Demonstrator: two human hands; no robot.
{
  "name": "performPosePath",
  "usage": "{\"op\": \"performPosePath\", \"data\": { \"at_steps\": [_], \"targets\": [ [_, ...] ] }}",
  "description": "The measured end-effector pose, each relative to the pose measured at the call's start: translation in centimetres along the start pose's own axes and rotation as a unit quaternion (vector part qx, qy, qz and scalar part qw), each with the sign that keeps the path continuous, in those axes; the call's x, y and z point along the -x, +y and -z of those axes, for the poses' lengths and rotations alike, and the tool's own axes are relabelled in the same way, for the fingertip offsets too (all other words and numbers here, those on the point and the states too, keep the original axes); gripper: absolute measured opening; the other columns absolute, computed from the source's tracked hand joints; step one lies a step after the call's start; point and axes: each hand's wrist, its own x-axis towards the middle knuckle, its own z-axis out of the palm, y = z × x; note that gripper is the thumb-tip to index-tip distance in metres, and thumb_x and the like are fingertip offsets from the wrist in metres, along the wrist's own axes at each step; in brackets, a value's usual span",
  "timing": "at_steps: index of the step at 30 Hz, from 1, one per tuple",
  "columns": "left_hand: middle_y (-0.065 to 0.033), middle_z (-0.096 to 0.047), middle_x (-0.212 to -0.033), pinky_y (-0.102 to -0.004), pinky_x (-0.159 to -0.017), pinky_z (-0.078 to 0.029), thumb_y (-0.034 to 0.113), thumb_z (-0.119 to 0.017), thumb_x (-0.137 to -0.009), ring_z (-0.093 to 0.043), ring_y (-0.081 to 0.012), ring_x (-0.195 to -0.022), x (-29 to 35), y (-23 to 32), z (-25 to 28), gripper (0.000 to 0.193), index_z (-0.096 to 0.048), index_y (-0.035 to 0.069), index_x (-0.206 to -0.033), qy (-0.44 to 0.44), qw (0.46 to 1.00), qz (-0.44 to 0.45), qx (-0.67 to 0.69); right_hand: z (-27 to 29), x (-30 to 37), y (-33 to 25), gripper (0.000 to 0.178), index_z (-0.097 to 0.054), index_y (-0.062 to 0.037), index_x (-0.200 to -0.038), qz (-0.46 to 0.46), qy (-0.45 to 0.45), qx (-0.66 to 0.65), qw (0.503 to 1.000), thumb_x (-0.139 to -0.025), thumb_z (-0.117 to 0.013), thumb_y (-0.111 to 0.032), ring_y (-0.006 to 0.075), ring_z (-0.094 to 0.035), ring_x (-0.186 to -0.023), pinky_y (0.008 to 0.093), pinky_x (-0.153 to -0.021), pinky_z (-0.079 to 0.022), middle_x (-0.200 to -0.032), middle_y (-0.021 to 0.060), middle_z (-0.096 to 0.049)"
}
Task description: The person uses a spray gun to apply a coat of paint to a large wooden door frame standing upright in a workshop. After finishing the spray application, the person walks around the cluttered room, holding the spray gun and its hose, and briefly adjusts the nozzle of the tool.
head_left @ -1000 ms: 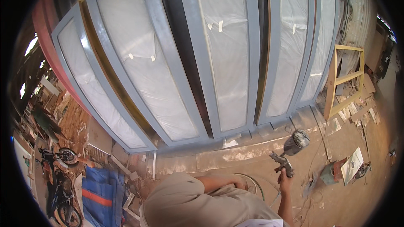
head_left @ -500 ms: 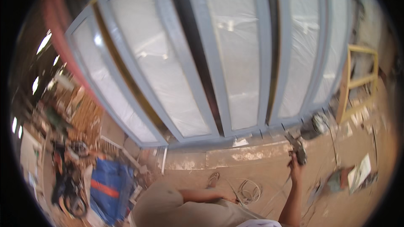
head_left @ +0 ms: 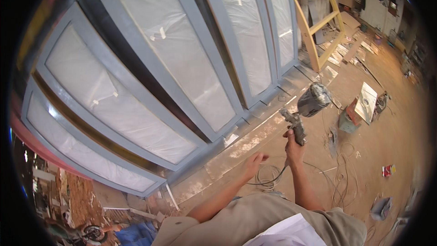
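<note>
My right hand [head_left: 294, 150] is wrapped round the grip of a paint-stained spray gun [head_left: 297, 128], holding it upright above the floor. The gun's dark, spattered cup [head_left: 314, 100] sticks out at its upper right. From below the grip runs a thin hose [head_left: 284, 170]. My left hand [head_left: 253, 165] is raised to the left of the gun, apart from it, with its fingers loosely stretched and nothing in them. In front stand several tall blue-grey framed panels [head_left: 193, 41], their centres masked with translucent plastic sheet held by bits of tape.
Coiled hose [head_left: 267, 180] lies on the floor beyond my body. At the far right leans a yellow wooden frame [head_left: 314, 28]. A container with a pale board [head_left: 365, 102] on it, a small can [head_left: 388, 170] and a grey box [head_left: 381, 208] stand to the right. Blue sheeting [head_left: 136, 234] lies lower left.
The view has swung to the right, so the panels sit further left. My left hand has come up from beside my body toward the spray gun, which stays in my right hand.
</note>
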Motion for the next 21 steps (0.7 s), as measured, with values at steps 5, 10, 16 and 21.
{"op": "performPosePath", "data": {
  "at_steps": [5,10,16,21],
  "targets": [
    [-0.0037,-0.063,-0.111,-0.0279,-0.084,-0.047,0.033,-0.037,-0.105,-0.060,-0.0131,-0.103,-1.7,1.9,-9.2,0.037,-0.053,0.007,-0.128,-0.084,0.952,0.196,0.220,2.1,3.8,-0.4,0.024,-0.067,0.0010,-0.097,0.031,0.033,0.013,0.999,-0.092,-0.069,-0.023,0.0107,-0.059,-0.077,0.0282,-0.069,-0.048,-0.080,0.0028,-0.066],
    [0.0021,-0.057,-0.095,-0.0241,-0.071,-0.043,0.036,-0.040,-0.105,-0.053,-0.0072,-0.080,0.0,1.0,-13.7,0.033,-0.053,0.010,-0.120,-0.161,0.931,0.208,0.252,6.3,5.0,-1.3,0.027,-0.067,0.0022,-0.100,0.010,0.110,0.033,0.993,-0.091,-0.071,-0.023,0.0114,-0.061,-0.080,0.0280,-0.073,-0.048,-0.084,0.0046,-0.068],
    [0.0035,-0.054,-0.090,-0.0247,-0.067,-0.040,0.029,-0.038,-0.105,-0.048,-0.0064,-0.076,-0.1,-0.3,-16.7,0.029,-0.053,0.009,-0.119,-0.258,0.914,0.189,0.251,9.4,4.3,-2.1,0.022,-0.067,-0.0039,-0.097,0.090,0.175,0.022,0.980,-0.093,-0.069,-0.026,0.0033,-0.044,-0.053,0.0219,-0.047,-0.035,-0.079,-0.0013,-0.065],
    [0.0036,-0.055,-0.095,-0.0242,-0.069,-0.039,0.030,-0.042,-0.105,-0.047,-0.0067,-0.079,-0.7,0.6,-17.2,0.030,-0.053,0.008,-0.121,-0.254,0.904,0.186,0.290,9.4,3.2,-2.2,0.024,-0.066,-0.0002,-0.100,0.011,0.209,0.053,0.976,-0.094,-0.067,-0.024,0.0105,-0.058,-0.078,0.0272,-0.071,-0.046,-0.083,0.0015,-0.065]
  ]
}}
